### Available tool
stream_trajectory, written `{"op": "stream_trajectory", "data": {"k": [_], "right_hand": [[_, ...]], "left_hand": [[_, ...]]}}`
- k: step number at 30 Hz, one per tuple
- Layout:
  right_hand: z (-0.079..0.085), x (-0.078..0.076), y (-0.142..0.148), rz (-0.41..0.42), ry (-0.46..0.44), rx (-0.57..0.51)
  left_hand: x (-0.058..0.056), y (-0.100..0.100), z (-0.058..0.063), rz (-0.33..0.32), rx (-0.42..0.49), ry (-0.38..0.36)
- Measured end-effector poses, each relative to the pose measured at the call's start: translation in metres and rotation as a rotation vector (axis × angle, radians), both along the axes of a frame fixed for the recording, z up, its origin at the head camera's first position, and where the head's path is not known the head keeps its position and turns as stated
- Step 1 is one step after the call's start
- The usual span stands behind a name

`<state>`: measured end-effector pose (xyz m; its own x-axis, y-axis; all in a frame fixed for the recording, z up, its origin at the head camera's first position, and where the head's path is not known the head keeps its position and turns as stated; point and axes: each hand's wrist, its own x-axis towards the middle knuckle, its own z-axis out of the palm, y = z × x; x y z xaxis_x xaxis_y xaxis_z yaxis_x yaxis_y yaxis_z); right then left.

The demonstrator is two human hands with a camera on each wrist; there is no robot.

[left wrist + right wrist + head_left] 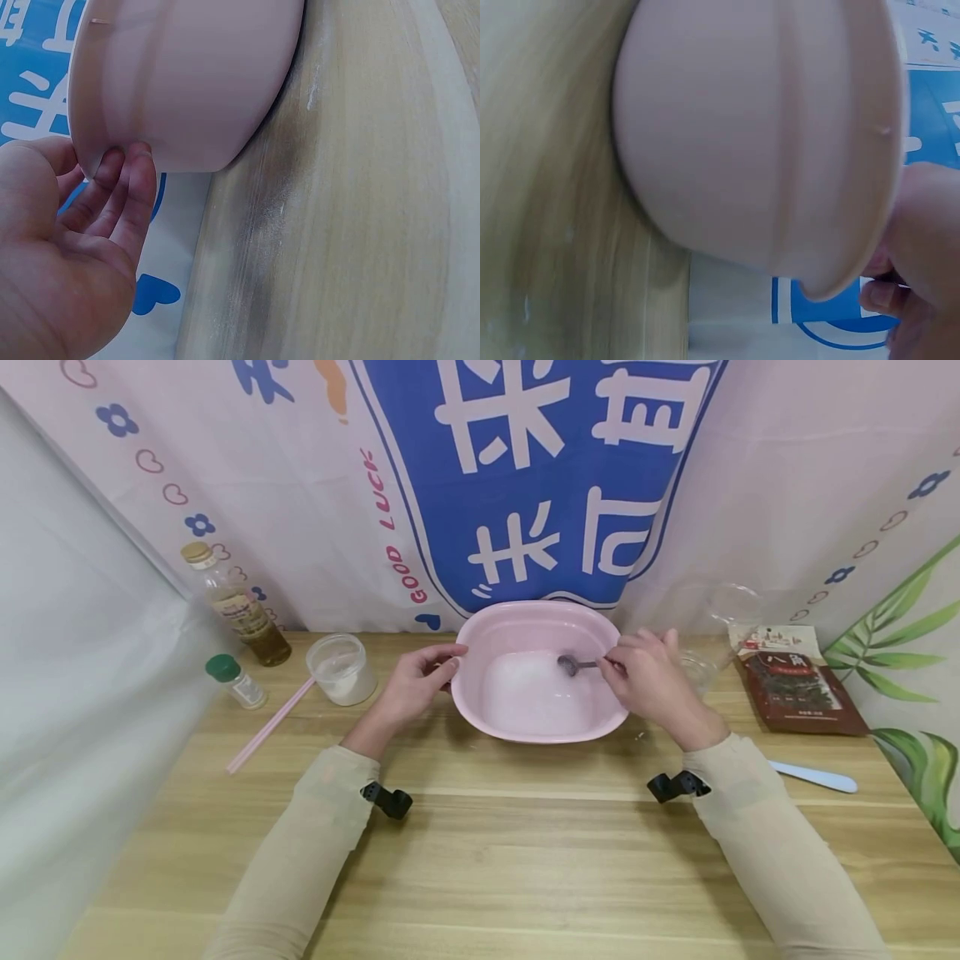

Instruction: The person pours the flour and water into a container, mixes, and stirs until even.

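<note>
A pink oval basin (540, 732) sits at the back of the wooden table, with white contents (525, 689) across its bottom. My left hand (416, 681) grips the basin's left rim; in the left wrist view the fingers (129, 199) bend against the outer wall under the lip. Over the right rim, my right hand (648, 681) pinches the handle of a small dark spoon (570, 666), whose rounded head is inside the basin at the edge of the white contents. The right wrist view shows the basin's outer wall (712, 127) and part of the right hand (922, 240); the spoon is hidden there.
Left of the basin stand a clear jar (343, 672) of white powder, an oil bottle (243, 618) and a green-capped shaker (238, 681), with pink chopsticks (270, 727). At right are a clear container (697, 670), a brown spice packet (798, 685) and a pale blue-handled utensil (817, 776).
</note>
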<state>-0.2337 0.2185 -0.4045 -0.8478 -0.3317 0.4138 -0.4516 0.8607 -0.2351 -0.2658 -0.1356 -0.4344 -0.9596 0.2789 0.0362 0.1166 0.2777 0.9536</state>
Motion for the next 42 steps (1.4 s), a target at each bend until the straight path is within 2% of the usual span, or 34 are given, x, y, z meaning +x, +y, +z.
{"op": "stream_trajectory", "data": {"k": [6,13,16,21,25,28,32,34,37,39,42], "right_hand": [[0.008,0.001,-0.001,0.000,-0.115,-0.113],[0.009,-0.001,0.000,-0.088,-0.116,-0.061],[0.009,-0.002,0.001,-0.103,-0.138,-0.073],[0.011,-0.004,-0.002,-0.062,-0.255,-0.179],[0.012,-0.005,-0.008,-0.041,-0.303,-0.244],[0.014,-0.004,-0.015,-0.014,-0.355,-0.260],[0.015,-0.005,-0.024,0.032,-0.404,-0.221],[0.015,-0.006,-0.026,0.009,-0.395,-0.205],[0.014,-0.008,-0.024,-0.076,-0.364,-0.205],[0.014,-0.008,-0.020,-0.124,-0.352,-0.231],[0.015,-0.009,-0.015,-0.148,-0.338,-0.283]], "left_hand": [[0.000,0.000,0.001,0.001,-0.001,0.000],[-0.001,-0.001,0.000,-0.003,-0.011,0.005],[-0.001,-0.001,0.001,0.001,-0.019,0.001],[0.000,0.000,0.003,0.005,-0.026,-0.005],[-0.001,-0.001,0.002,0.004,-0.026,-0.007],[-0.001,-0.001,0.002,0.004,-0.022,-0.010],[-0.001,-0.002,0.001,0.004,-0.020,-0.012],[-0.001,-0.002,0.001,0.004,-0.020,-0.015],[-0.001,-0.001,0.001,0.006,-0.024,-0.021],[-0.001,-0.001,0.001,0.006,-0.026,-0.026],[-0.001,-0.001,0.001,0.007,-0.025,-0.026]]}}
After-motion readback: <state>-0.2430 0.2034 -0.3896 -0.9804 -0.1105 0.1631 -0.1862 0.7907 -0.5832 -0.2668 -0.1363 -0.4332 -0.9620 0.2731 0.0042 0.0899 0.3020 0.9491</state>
